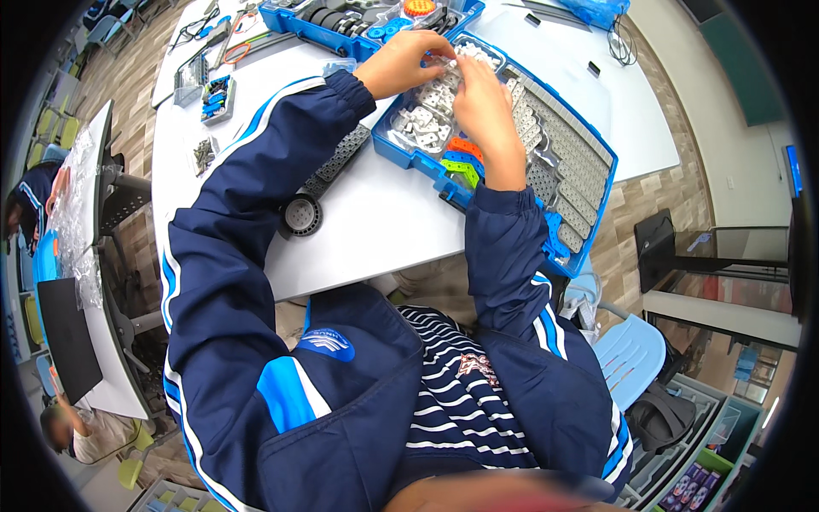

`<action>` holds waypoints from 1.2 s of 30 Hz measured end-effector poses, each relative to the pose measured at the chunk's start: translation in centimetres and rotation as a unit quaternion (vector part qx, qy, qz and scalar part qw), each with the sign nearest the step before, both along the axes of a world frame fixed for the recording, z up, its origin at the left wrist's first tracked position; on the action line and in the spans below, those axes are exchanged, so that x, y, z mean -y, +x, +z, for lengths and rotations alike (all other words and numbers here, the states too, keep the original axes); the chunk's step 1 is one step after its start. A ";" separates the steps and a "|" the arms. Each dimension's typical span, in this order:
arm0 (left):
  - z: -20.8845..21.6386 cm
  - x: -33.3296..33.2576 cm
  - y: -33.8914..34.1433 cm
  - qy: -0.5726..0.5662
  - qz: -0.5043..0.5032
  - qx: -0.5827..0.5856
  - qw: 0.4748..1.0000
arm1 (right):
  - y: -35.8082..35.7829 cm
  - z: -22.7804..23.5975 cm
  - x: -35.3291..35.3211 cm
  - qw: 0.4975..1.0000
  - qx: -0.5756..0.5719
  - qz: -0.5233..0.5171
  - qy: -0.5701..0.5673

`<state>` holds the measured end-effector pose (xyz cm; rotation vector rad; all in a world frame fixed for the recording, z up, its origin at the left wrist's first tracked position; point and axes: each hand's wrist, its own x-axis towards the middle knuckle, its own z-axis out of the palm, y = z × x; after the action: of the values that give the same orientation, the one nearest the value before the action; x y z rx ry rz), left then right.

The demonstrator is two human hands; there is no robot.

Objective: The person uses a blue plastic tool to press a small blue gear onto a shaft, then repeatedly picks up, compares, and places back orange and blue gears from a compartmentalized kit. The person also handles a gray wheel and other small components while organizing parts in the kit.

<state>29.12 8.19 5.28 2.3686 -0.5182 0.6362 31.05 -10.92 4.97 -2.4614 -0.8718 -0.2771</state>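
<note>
An open blue case (pixel 607 200) of building parts lies on the table before me. My left hand (pixel 399 65) reaches over its far left part, fingers bent together. Beside it my right hand (pixel 486 104) has its fingertips closed over the same compartment, almost meeting the left. Whatever is between the fingertips is too small to make out. Small white connector pieces (pixel 420 126) fill the compartments under the hands. Near my right wrist lie orange, blue and lime-green angled pieces (pixel 463 171). Long grey perforated beams (pixel 567 128) fill the right side.
Left of the case stands a grey beam assembly with a black wheel (pixel 302 215). A second blue case (pixel 328 32) holds wheels at the far side. Small clear boxes of parts (pixel 218 98) and cables lie far left. A light-blue chair (pixel 629 360) stands at right; other people sit at left.
</note>
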 end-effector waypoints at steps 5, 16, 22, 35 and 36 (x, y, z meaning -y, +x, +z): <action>-0.2 0.1 1.4 -0.038 0.006 0.017 0.999 | -0.1 -0.8 0.9 0.999 0.001 -0.032 -0.007; -1.3 -0.1 3.3 -0.017 0.052 0.039 0.998 | 0.5 -1.2 1.5 0.999 0.038 -0.017 -0.020; -0.6 1.4 3.0 0.048 0.028 -0.026 0.998 | 0.3 -0.6 1.6 0.999 0.029 0.002 0.027; 4.7 -15.8 5.7 0.096 0.399 -0.071 0.909 | -0.2 -0.3 1.8 0.999 -0.022 0.016 0.035; 2.6 -20.0 3.6 0.155 0.481 0.043 0.862 | -0.2 -0.3 1.8 0.999 -0.020 0.016 0.034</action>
<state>32.71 28.18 7.93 2.8370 0.6639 1.1471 30.89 -12.70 4.69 -2.3798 -0.8690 -0.2411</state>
